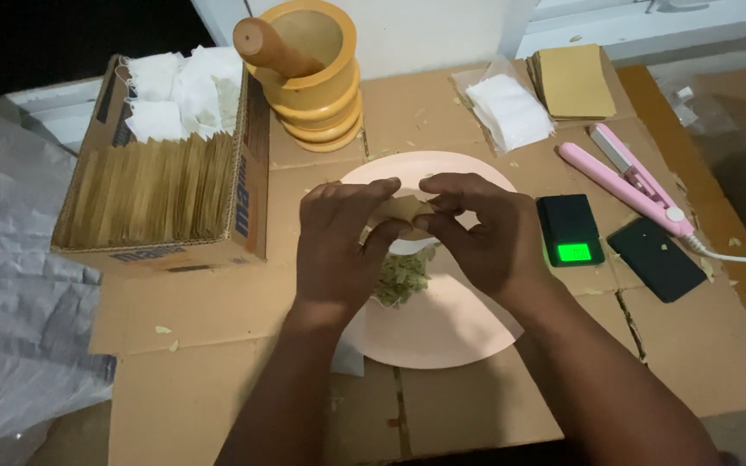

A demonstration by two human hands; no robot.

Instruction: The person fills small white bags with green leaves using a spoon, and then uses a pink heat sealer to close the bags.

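My left hand [336, 246] and my right hand [481, 226] meet over a pale pink plate [442, 332]. Together they pinch a small brown paper sachet [403, 210] between their fingertips. Below the sachet hangs a white mesh bag holding green dried leaves [401, 278], partly hidden by both hands. The plate lies on flattened cardboard [218, 388] that covers the work surface.
A cardboard box [161, 185] of brown sachets and white mesh bags stands at the left. Behind the plate are a wooden mortar with pestle [312, 73], a stack of white bags [509, 110] and brown envelopes [573, 82]. A small black scale [570, 229], its lid [656, 258] and a pink heat sealer [628, 177] lie right.
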